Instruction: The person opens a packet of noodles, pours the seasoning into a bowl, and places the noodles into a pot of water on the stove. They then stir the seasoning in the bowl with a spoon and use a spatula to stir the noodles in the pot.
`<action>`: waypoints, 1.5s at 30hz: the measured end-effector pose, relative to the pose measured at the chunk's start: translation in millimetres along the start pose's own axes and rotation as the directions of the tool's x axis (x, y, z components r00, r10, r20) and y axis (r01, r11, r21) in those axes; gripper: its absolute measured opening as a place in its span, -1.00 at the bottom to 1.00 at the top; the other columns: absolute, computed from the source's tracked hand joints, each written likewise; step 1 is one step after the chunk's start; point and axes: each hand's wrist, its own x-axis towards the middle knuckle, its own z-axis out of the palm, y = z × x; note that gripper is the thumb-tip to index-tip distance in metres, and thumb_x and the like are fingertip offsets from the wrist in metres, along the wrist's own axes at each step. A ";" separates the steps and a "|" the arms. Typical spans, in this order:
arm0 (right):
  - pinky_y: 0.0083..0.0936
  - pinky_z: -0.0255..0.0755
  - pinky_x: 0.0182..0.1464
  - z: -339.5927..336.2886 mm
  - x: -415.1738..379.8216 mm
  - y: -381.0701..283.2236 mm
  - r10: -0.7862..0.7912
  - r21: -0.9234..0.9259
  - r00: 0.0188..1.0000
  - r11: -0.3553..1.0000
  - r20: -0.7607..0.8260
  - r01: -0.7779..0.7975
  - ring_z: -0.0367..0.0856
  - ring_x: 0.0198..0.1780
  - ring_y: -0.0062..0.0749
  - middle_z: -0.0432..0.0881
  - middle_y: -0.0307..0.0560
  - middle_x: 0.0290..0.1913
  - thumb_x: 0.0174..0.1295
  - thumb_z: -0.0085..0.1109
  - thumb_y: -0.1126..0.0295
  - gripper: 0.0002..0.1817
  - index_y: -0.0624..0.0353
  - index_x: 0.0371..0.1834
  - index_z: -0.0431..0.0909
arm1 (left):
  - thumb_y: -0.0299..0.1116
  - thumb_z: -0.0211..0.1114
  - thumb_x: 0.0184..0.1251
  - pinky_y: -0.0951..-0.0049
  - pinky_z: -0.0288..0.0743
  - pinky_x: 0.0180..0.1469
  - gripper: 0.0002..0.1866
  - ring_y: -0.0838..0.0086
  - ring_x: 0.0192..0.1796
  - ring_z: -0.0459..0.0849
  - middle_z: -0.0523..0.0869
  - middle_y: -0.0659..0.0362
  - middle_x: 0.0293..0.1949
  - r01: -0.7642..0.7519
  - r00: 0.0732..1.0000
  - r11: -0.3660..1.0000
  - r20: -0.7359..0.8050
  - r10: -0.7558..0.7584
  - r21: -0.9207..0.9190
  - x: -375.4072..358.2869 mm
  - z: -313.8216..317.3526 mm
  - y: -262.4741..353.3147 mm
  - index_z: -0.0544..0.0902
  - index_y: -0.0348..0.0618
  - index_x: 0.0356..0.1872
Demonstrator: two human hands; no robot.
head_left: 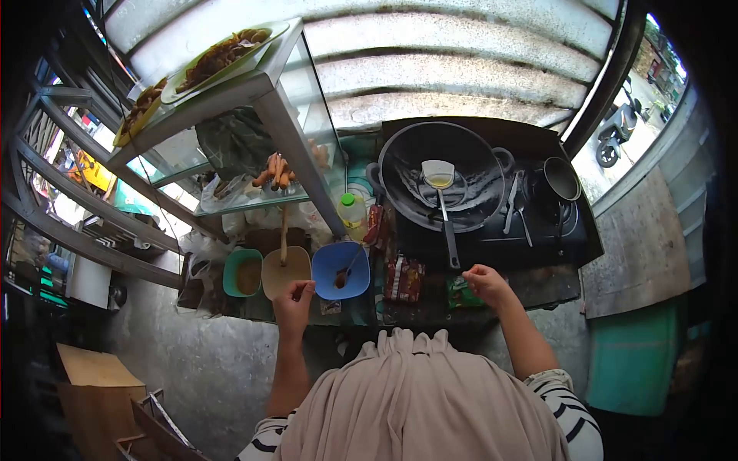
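Observation:
My left hand [294, 300] is closed, fingertips pinched, at the near edge of a beige bowl [275, 280] and a blue bowl [327, 290]. Whatever it may hold is too small to make out. A spoon and a dark sauce are in the blue bowl; a wooden handle stands in the beige one. My right hand [484, 283] has its fingers pressed together just below the black handle of a spatula [450, 242], apparently not touching it. The spatula's head, with some yellowish liquid, rests in a large black wok [400, 165]. A green packet [463, 293] lies beside my right hand.
A small pot [562, 178], tongs [511, 206] and a fork [523, 217] are on the stove. Red packets [405, 278], a green-capped bottle [351, 211] and a green bowl [244, 273] stand nearby. A glass case [269, 115] with plates on top rises at the left.

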 end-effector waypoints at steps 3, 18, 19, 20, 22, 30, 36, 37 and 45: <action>-0.66 0.33 -0.50 21.4 20.9 9.2 0.029 -0.352 0.999 0.936 -0.015 -0.033 0.42 -0.55 -0.65 0.47 -0.35 -0.54 0.18 0.26 0.19 -0.77 0.10 -0.32 0.53 | -0.17 0.32 0.26 0.65 0.34 -0.42 -0.70 0.69 -0.49 0.51 0.61 0.27 -0.57 0.071 0.996 0.991 0.043 -0.076 0.114 -7.2 -2.5 9.7 0.65 -0.26 -0.31; -0.20 0.51 -0.12 113.1 83.1 45.3 -0.291 -0.990 0.956 0.124 0.029 0.067 0.64 -0.13 -0.06 0.66 0.07 -0.22 -0.14 0.32 -0.12 -0.27 0.11 0.06 0.46 | -0.24 0.20 0.34 0.58 0.45 -0.30 -0.74 0.60 -0.37 0.61 0.67 0.23 -0.42 0.205 0.957 0.979 0.206 -0.202 0.008 -44.0 14.3 -0.4 0.62 -0.22 -0.12; -0.21 0.52 -0.13 113.0 87.3 47.2 -0.301 -0.990 0.953 0.125 0.030 0.071 0.65 -0.15 -0.08 0.66 0.05 -0.24 -0.23 0.37 -0.18 -0.23 0.11 0.00 0.49 | -0.23 0.19 0.34 0.58 0.45 -0.29 -0.72 0.60 -0.36 0.61 0.67 0.22 -0.40 0.260 0.917 0.965 0.320 -0.239 -0.025 -48.7 19.0 -0.7 0.61 -0.21 -0.09; -0.21 0.52 -0.13 111.6 90.9 48.1 -0.298 -0.989 0.954 0.125 0.038 0.078 0.65 -0.15 -0.08 0.66 0.05 -0.24 -0.23 0.37 -0.18 -0.23 0.11 0.00 0.49 | -0.21 0.19 0.34 0.58 0.45 -0.28 -0.71 0.60 -0.34 0.62 0.68 0.21 -0.38 0.316 0.863 0.947 0.431 -0.264 -0.053 -52.2 23.8 -2.0 0.60 -0.20 -0.06; -0.23 0.52 -0.13 110.0 94.4 46.1 -0.225 -0.996 0.970 -0.032 0.094 0.089 0.65 -0.15 -0.09 0.66 0.03 -0.24 -0.37 0.43 -0.23 -0.20 0.13 -0.11 0.52 | -0.25 0.15 0.37 0.61 0.46 -0.26 -0.70 0.61 -0.31 0.58 0.66 0.20 -0.29 0.356 0.800 0.934 0.519 -0.301 -0.008 -58.7 35.6 -16.7 0.55 -0.18 0.01; -0.24 0.50 -0.12 125.4 73.8 44.8 -0.295 -0.996 0.953 0.028 0.077 0.089 0.62 -0.11 -0.10 0.58 -0.01 -0.16 -0.44 0.55 -0.03 -0.28 0.10 -0.19 0.48 | 0.00 0.10 0.34 0.49 0.40 -0.23 -0.45 0.63 -0.34 0.59 0.64 0.25 -0.02 0.637 0.406 0.759 0.780 -0.476 0.131 -70.7 97.1 -49.1 0.31 0.02 0.28; -0.21 0.48 -0.12 123.6 54.5 44.0 -0.508 -0.933 0.816 0.061 0.276 0.354 0.55 -0.13 -0.05 0.46 -0.05 -0.14 -0.35 0.52 0.20 -0.41 0.06 -0.20 0.44 | -0.02 0.11 0.34 0.45 0.47 -0.26 -0.38 0.55 -0.34 0.62 0.61 0.19 -0.01 0.639 0.464 0.764 0.750 -0.472 0.085 -61.7 107.6 -40.3 0.18 0.02 0.35; -0.23 0.48 -0.13 121.7 51.6 45.6 -0.489 -0.911 0.811 0.074 0.321 0.405 0.55 -0.13 -0.05 0.47 -0.07 -0.15 -0.32 0.50 0.22 -0.44 0.06 -0.20 0.44 | -0.03 0.12 0.34 0.45 0.47 -0.27 -0.38 0.56 -0.35 0.62 0.63 0.19 -0.08 0.563 0.544 0.824 0.722 -0.428 0.065 -58.2 109.8 -42.9 0.18 0.00 0.35; -0.30 0.51 -0.22 114.5 30.2 50.1 -0.551 -0.811 0.665 -0.039 0.505 0.583 0.56 -0.14 -0.17 0.49 -0.11 -0.17 -0.13 0.37 0.28 -0.61 0.04 -0.18 0.51 | -0.13 0.24 0.19 0.38 0.50 -0.27 -0.61 0.27 -0.35 0.66 0.68 0.03 -0.39 -0.132 0.847 0.966 0.532 -0.008 0.224 -30.8 148.4 -38.5 0.59 -0.22 -0.08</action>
